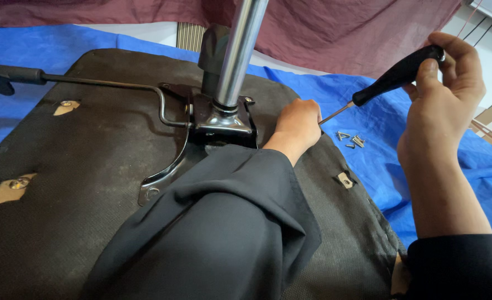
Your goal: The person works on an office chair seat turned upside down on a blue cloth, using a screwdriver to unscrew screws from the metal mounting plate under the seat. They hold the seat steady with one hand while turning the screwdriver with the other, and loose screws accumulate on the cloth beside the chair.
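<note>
- A blue tarpaulin (363, 89) covered the floor, creased and wrinkled throughout.
- A dark red cloth (335, 28) hung across the back, its lower edge meeting the tarpaulin.
- A pale ribbed panel (187, 36) showed in a gap beneath the cloth.
- Pale wall (479, 33) lay at far right.
- Light was even, soft daylight.
</note>
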